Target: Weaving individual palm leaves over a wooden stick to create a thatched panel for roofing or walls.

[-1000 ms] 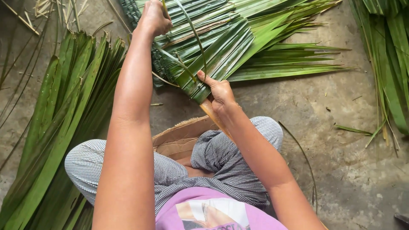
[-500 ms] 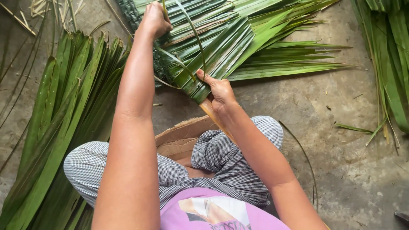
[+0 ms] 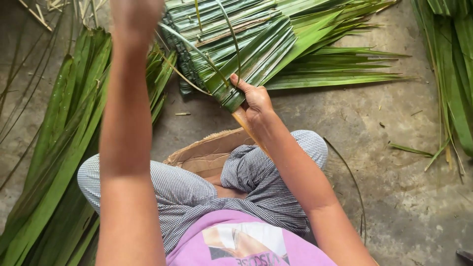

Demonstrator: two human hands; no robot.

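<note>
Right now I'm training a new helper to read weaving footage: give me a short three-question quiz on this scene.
1. True or false: the right hand presses on the woven palm frond.
2. Where does the loose leaf pile lie? A) on the person's left B) on their lap
3. What does the person sit on?

Key: 1 true. 2 A. 3 A cardboard sheet on the concrete floor. The blurred left hand is raised; its grip is unclear.

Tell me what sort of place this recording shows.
Probably an outdoor yard or open work area for leaf weaving: a bare concrete floor, loose palm leaves heaped on it, and a half-woven palm frond under the right hand.
</note>
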